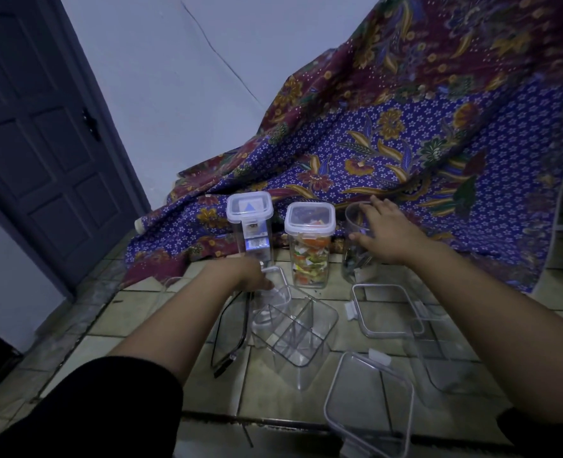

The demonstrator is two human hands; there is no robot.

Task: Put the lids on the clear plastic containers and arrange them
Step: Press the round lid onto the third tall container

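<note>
Fingers of the right hand (384,231) splay atop the upright container (356,262); left hand's (250,276) fingers unclear.

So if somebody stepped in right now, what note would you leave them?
Left hand seems to grip a lid over the divided tub.
Right hand lies open across the mouth of the third jar.
Done: left jar and middle jar are lidded, standing by the cloth.
Left: lid the third jar, the tub and what looks like a clear box. The far lid and near lid lie loose. Then arrange everything.
</note>
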